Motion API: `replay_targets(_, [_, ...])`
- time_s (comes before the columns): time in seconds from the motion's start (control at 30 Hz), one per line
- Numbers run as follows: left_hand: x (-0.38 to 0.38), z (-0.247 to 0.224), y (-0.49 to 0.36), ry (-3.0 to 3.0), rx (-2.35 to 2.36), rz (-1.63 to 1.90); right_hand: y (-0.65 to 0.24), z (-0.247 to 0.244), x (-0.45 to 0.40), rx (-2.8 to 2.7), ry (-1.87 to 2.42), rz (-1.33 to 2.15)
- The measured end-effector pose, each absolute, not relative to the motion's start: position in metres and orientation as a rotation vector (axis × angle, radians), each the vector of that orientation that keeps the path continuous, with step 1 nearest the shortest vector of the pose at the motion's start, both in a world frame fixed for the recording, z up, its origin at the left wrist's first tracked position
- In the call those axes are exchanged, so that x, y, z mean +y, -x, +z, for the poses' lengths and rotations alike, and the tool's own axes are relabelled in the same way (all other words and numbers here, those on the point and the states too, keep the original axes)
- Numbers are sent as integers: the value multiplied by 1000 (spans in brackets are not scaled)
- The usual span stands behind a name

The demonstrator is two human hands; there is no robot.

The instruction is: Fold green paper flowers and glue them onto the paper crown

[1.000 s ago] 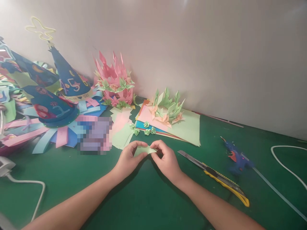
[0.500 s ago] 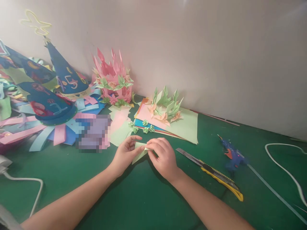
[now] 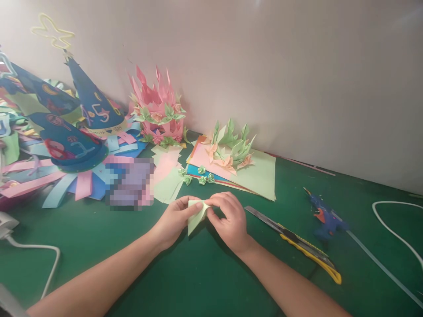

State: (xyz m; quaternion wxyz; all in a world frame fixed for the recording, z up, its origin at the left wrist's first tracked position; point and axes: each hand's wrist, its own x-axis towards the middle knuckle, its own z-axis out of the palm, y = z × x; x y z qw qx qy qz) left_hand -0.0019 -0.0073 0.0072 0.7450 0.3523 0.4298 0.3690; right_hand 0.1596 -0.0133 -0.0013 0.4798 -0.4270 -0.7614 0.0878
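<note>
A pale green sheet of folding paper (image 3: 194,219) is held between both hands above the green table. The thumb of my left hand (image 3: 172,221) presses on its face, with the fingers behind it. At the paper's upper right corner, my right hand (image 3: 230,220) pinches the edge between thumb and fingers. The paper tapers to a point at its lower end. Just beyond the hands lie several small green paper roses (image 3: 202,179). Behind them, a green paper crown (image 3: 233,145) with peach flowers rests on a stack of coloured paper (image 3: 262,176).
A yellow utility knife (image 3: 297,244), blade out, lies right of my right hand. Farther right are a blue glue gun (image 3: 327,218) and a white cable (image 3: 391,229). At left stand blue cone hats (image 3: 74,145), with a pink paper crown (image 3: 158,110) beside them near the wall.
The paper has turned so its point hangs lower and more of its face shows. My left fingers have closed in behind it. The view has shifted slightly.
</note>
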Motion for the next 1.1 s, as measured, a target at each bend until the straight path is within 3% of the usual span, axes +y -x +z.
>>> replay_targets(0.27, [-11,10,-2,-720,920,813,-161,-6,-11,-1836,1133,368])
replay_targets(1.1, [-10,9,-3,-854,1014,849,-162,-8,-11,-2084,1008,74])
